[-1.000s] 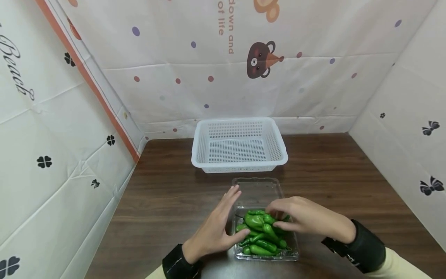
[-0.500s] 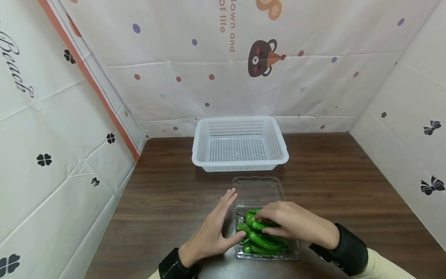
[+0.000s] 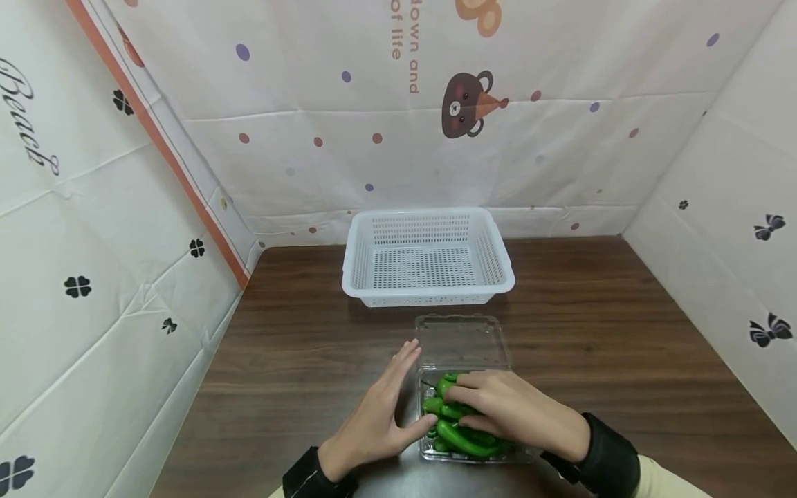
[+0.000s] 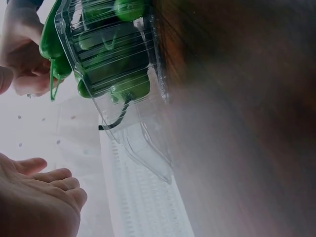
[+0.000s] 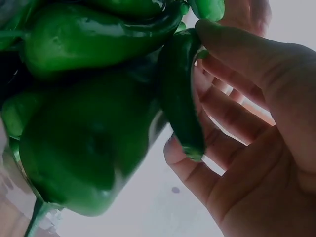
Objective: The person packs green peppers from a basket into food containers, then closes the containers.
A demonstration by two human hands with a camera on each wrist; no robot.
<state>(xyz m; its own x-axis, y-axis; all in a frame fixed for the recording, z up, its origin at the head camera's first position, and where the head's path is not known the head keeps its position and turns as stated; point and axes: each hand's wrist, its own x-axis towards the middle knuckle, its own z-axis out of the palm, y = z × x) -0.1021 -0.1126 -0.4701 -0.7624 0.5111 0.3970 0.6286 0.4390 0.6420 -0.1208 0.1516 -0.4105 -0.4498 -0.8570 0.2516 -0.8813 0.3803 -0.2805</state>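
Looking at a dark brown wooden table (image 3: 623,346) running up to the papered walls. Sitting on it at the back, a white basket (image 3: 427,257) full of little holes. Lying just in front of the basket, nearer the front edge, a clear plastic box (image 3: 463,342) with its lid open flat, holding green peppers (image 3: 457,432).
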